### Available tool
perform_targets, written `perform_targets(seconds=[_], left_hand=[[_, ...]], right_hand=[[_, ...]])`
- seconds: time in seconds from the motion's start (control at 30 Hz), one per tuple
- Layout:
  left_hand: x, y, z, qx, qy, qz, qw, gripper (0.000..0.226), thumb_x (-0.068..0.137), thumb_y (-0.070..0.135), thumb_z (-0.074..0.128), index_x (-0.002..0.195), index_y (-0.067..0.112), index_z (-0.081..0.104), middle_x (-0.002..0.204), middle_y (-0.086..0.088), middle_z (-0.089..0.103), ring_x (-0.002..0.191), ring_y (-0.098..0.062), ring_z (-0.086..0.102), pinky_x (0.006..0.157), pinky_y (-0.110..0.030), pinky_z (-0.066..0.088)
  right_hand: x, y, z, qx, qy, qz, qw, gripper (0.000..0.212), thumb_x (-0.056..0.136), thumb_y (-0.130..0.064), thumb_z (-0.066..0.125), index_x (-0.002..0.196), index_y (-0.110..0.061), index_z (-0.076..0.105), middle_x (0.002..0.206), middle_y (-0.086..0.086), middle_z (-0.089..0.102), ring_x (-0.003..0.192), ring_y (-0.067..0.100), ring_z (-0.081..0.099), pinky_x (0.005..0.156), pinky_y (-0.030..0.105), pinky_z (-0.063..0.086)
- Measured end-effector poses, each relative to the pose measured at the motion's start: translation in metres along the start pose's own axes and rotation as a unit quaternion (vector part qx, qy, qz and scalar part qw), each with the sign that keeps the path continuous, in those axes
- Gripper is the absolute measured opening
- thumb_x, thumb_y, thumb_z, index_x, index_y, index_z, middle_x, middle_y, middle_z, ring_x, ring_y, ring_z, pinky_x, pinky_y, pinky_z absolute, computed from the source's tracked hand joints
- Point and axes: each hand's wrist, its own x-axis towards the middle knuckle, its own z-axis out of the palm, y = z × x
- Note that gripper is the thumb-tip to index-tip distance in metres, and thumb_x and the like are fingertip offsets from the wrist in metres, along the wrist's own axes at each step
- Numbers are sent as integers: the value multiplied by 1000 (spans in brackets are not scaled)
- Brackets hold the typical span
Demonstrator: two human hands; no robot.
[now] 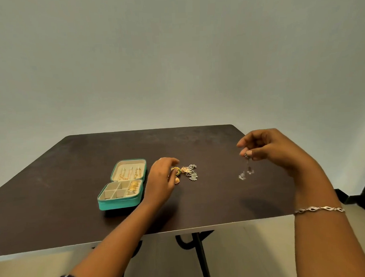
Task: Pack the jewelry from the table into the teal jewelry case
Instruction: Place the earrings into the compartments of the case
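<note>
We see the right hand (267, 150) pinching a silver dangling earring (246, 171) by its top, above the dark brown table (76, 204). We judge it light, limp and tangle-prone. The left hand (161, 178) curls over the gold-and-silver jewelry heap (190, 172), grip unclear, just right of the open teal zip case (121, 202).

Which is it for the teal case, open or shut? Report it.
Open. The teal jewelry case lies with its lid swung back, baring the divided compartments; gold pieces sit in the right one.
</note>
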Motion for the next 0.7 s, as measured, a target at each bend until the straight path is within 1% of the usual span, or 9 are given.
perform_targets(seconds=[0.03, 0.1, 0.2, 0.27, 0.33, 0.43, 0.53, 0.6, 0.7], left_hand=[[7, -1, 7, -5, -14, -22, 1000, 13, 86, 10, 55, 96, 7, 63, 97, -7, 64, 92, -21, 58, 81, -32, 45], [23, -3, 20, -12, -40, -77, 996, 10, 87, 6, 57, 93, 7, 64, 97, -7, 63, 93, -21, 58, 79, -30, 43], [47, -12, 36, 3, -101, -162, 982, 11, 87, 8, 57, 93, 9, 66, 102, -6, 64, 96, -19, 58, 82, -30, 43], [60, -19, 45, 25, -146, -197, 969, 12, 86, 10, 59, 93, 10, 68, 103, -6, 66, 97, -20, 60, 84, -31, 44], [69, -24, 51, 39, -183, -213, 959, 12, 86, 10, 60, 94, 8, 69, 101, -9, 69, 95, -22, 62, 83, -32, 46], [79, -25, 59, 63, -230, -220, 946, 12, 84, 13, 64, 92, 6, 69, 97, -13, 70, 94, -25, 63, 77, -30, 45], [87, -22, 66, 71, -275, -224, 932, 16, 81, 17, 69, 90, 4, 70, 93, -15, 70, 92, -26, 63, 73, -30, 44], [91, -19, 70, 83, -288, -224, 927, 17, 79, 18, 70, 89, 4, 70, 93, -15, 70, 92, -26, 63, 70, -29, 43], [93, -16, 75, 112, -288, -220, 925, 12, 79, 14, 70, 85, 4, 68, 93, -16, 70, 91, -28, 62, 69, -30, 42]], right_hand=[[0, 2, -3, 6, 4, 2, 1000, 28, 82, 14, 50, 93, -7, 64, 80, 9, 67, 73, 14, 61, 66, 23, 47], [1, 5, -7, 18, 9, 0, 1000, 29, 82, 15, 49, 91, -8, 64, 78, 8, 67, 72, 14, 61, 65, 23, 46], [2, 7, -10, 31, 8, -5, 999, 28, 82, 15, 49, 93, -6, 63, 77, 7, 67, 71, 13, 61, 65, 22, 46], [1, 7, -10, 34, 4, -6, 999, 28, 82, 15, 49, 93, -7, 63, 78, 7, 67, 71, 10, 61, 64, 21, 47], [1, 7, -9, 36, 1, -7, 999, 28, 82, 15, 49, 93, -7, 63, 78, 8, 67, 71, 11, 61, 64, 20, 47], [0, 8, -10, 39, -5, -6, 999, 28, 82, 16, 49, 94, -6, 63, 78, 9, 67, 72, 13, 62, 63, 19, 47], [0, 9, -10, 39, -8, -3, 999, 28, 82, 15, 50, 93, -7, 63, 77, 7, 68, 71, 12, 62, 65, 21, 47], [1, 10, -11, 39, -9, -5, 999, 29, 82, 15, 51, 92, -9, 64, 76, 6, 68, 69, 10, 62, 64, 20, 48], [0, 11, -14, 44, -9, -5, 999, 29, 81, 15, 51, 92, -9, 64, 75, 6, 68, 67, 9, 62, 60, 16, 47]])
